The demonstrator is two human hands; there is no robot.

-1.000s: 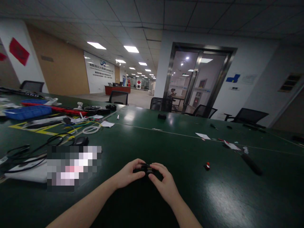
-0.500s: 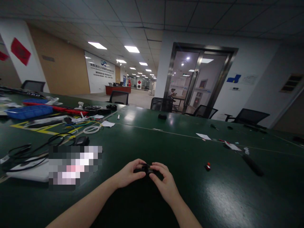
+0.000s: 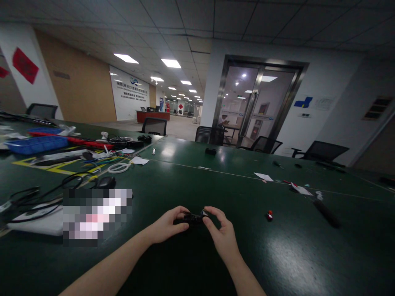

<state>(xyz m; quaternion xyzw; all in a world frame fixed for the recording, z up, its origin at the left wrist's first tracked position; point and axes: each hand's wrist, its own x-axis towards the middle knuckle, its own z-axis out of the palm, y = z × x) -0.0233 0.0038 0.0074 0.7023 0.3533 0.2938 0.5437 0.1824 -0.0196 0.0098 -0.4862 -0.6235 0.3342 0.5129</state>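
Observation:
A small black object (image 3: pixel 194 219) lies between my two hands, above the green table (image 3: pixel 173 189). It is too dark to name its kind. My left hand (image 3: pixel 169 224) grips its left end, thumb in front and fingers behind. My right hand (image 3: pixel 220 230) pinches with thumb and fingertips at its right end, where a small pale, shiny spot shows. Whether that spot belongs to the black object or is a separate piece, I cannot tell. To the right of my right hand sits a small red and white item (image 3: pixel 269 216).
At left are a blue tray (image 3: pixel 37 144), a coil of white tubing (image 3: pixel 118 168), black cables (image 3: pixel 74 176) and a blurred-out patch (image 3: pixel 98 213). A black block (image 3: pixel 211 151) stands toward the far edge. On the right lie a dark elongated object (image 3: pixel 327 213) and paper scraps (image 3: pixel 263 176).
My right hand has shifted a little to the right, with its fingertips now at the object's right end. More of the black object shows between my hands. My left hand stays nearly still.

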